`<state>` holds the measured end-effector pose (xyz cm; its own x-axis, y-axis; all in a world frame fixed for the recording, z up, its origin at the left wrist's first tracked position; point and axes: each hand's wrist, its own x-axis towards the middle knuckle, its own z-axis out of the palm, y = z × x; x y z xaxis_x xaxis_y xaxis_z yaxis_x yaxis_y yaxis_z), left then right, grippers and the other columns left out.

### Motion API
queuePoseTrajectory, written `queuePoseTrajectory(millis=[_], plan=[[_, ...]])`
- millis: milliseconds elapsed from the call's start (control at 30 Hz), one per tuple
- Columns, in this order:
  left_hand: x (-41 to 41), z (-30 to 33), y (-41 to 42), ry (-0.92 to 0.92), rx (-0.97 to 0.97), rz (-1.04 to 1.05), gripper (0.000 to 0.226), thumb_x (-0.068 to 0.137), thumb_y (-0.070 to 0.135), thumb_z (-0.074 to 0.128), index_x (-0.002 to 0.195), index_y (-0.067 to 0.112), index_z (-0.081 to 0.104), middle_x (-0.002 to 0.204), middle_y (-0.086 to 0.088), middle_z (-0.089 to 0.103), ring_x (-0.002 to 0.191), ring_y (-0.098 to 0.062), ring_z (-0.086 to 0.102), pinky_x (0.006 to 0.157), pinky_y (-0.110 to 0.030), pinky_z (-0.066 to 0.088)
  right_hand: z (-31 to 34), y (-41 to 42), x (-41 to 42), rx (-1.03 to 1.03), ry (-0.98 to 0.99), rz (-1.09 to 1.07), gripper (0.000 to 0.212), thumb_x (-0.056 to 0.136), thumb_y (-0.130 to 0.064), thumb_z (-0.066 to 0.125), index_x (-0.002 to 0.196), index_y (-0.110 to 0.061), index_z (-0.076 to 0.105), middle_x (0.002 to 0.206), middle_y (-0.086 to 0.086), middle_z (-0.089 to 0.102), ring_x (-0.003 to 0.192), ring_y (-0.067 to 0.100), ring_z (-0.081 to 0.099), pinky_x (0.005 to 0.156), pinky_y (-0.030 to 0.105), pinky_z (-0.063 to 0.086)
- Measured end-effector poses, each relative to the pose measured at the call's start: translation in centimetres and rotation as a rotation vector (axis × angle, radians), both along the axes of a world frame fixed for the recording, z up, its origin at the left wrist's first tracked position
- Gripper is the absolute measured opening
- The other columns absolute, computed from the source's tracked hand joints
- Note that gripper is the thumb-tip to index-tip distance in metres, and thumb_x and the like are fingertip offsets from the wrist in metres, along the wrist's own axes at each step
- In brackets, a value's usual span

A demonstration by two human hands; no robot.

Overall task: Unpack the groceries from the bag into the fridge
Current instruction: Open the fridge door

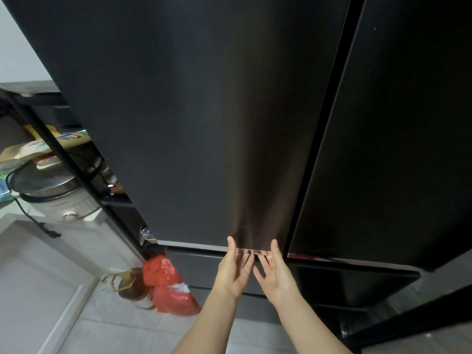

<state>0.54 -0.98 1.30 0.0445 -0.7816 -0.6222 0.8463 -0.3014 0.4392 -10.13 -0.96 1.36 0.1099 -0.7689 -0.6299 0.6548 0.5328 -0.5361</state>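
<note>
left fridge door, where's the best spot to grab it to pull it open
Grip the left fridge door by its bottom edge, coming from below with fingers hooked up behind the lip: the face is flat with no handle showing. Both hands, left hand and right hand, already reach there.

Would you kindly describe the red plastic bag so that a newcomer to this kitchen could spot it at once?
Start at the tall dark fridge and follow its left edge down to the tiled floor. There, against the fridge's lower left corner, slumps the red plastic bag, crumpled and shiny. Its neighbour on the left is a brownish bottle; the bag is the only bright red thing nearby.
</note>
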Motion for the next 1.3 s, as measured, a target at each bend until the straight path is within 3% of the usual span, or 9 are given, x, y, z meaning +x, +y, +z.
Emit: queuePoseTrajectory(millis=[367, 533, 600, 667, 800, 933, 1033, 1167, 1300], plan=[[1.9, -0.7, 1.5, -0.034, 0.058, -0.086, 0.059, 0.083, 0.042, 0.064, 0.113, -0.009, 0.057, 0.112, -0.018, 0.059, 0.115, -0.026, 0.059, 0.098, -0.035, 0.048, 0.0, 2.9, 1.1, -0.002, 0.081, -0.015, 0.087, 0.066, -0.056, 0.069, 0.136, -0.014, 0.042, 0.13, 0.003, 0.057, 0.122, 0.015, 0.051, 0.104, 0.04, 0.035], [3.0, 0.1, 3.7, -0.107, 0.065, -0.171, 0.046, 0.084, 0.042, 0.062, 0.094, -0.003, 0.059, 0.095, -0.016, 0.06, 0.095, -0.027, 0.065, 0.089, -0.036, 0.053, 0.7, 6.1, 1.6, -0.024, 0.173, 0.003, 0.073, 0.066, -0.051, 0.07, 0.125, -0.01, 0.054, 0.124, 0.005, 0.06, 0.12, 0.018, 0.051, 0.106, 0.042, 0.035], [3.4, 0.5, 4.7, -0.127, 0.072, -0.185, 0.046, 0.087, 0.041, 0.06, 0.1, -0.003, 0.059, 0.094, -0.015, 0.06, 0.093, -0.026, 0.065, 0.087, -0.038, 0.053, 1.0, 7.4, 1.9, -0.023, 0.23, -0.013, 0.081, 0.07, -0.048, 0.071, 0.135, -0.008, 0.044, 0.133, 0.007, 0.054, 0.124, 0.02, 0.048, 0.106, 0.042, 0.036], [4.0, 0.8, 5.7, -0.158, 0.084, -0.202, 0.048, 0.087, 0.041, 0.06, 0.106, -0.002, 0.058, 0.097, -0.014, 0.06, 0.097, -0.026, 0.063, 0.089, -0.04, 0.052, 1.4, 8.9, 2.3, -0.043, 0.342, -0.026, 0.095, 0.072, -0.047, 0.072, 0.147, -0.021, 0.02, 0.143, 0.007, 0.044, 0.13, 0.023, 0.044, 0.107, 0.041, 0.037], [5.2, 1.6, 8.6, -0.329, 0.058, -0.266, 0.058, 0.089, 0.047, 0.056, 0.133, 0.01, 0.047, 0.12, -0.009, 0.057, 0.111, -0.024, 0.058, 0.099, -0.04, 0.044, 3.0, 12.1, 2.8, -0.203, 0.734, 0.051, 0.103, 0.076, -0.044, 0.072, 0.149, -0.03, 0.002, 0.156, -0.001, 0.021, 0.142, 0.019, 0.024, 0.116, 0.04, 0.023], [6.3, 4.3, 12.0, -0.651, -0.104, -0.246, 0.074, 0.093, 0.04, 0.053, 0.152, 0.034, 0.007, 0.157, 0.0, 0.021, 0.142, -0.021, 0.028, 0.116, -0.043, 0.023, 6.1, 15.6, 3.7, -0.529, 1.114, 0.032, 0.09, 0.084, -0.038, 0.064, 0.146, -0.036, 0.0, 0.157, -0.009, 0.011, 0.144, 0.012, 0.013, 0.115, 0.031, 0.016], [6.9, 6.5, 13.9, -0.866, -0.276, -0.244, 0.073, 0.093, 0.039, 0.055, 0.149, 0.044, 0.008, 0.159, 0.01, 0.015, 0.146, -0.015, 0.018, 0.114, -0.036, 0.02, 8.3, 17.5, 4.6, -0.744, 1.261, 0.047, 0.077, 0.088, -0.043, 0.053, 0.136, -0.05, -0.006, 0.154, -0.02, 0.001, 0.143, 0.002, 0.004, 0.115, 0.025, 0.01], [6.8, 10.0, 16.5, -1.052, -0.51, -0.163, 0.067, 0.091, 0.036, 0.059, 0.139, 0.053, 0.016, 0.157, 0.014, 0.017, 0.146, -0.007, 0.015, 0.111, -0.025, 0.019, 10.0, 18.9, 5.8, -0.834, 1.341, 0.058, 0.063, 0.085, -0.055, 0.041, 0.127, -0.062, -0.005, 0.15, -0.025, -0.002, 0.14, 0.003, 0.003, 0.114, 0.028, 0.011], [5.6, 14.8, 19.0, -1.181, -0.721, -0.082, 0.069, 0.075, 0.061, 0.056, 0.133, 0.068, 0.019, 0.156, 0.023, 0.008, 0.141, 0.009, 0.01, 0.11, -0.023, 0.018, 10.6, 20.0, 6.0, -0.917, 1.414, 0.027, 0.06, 0.09, -0.051, 0.044, 0.13, -0.062, 0.001, 0.151, -0.022, 0.002, 0.143, 0.008, 0.006, 0.117, 0.036, 0.018]])
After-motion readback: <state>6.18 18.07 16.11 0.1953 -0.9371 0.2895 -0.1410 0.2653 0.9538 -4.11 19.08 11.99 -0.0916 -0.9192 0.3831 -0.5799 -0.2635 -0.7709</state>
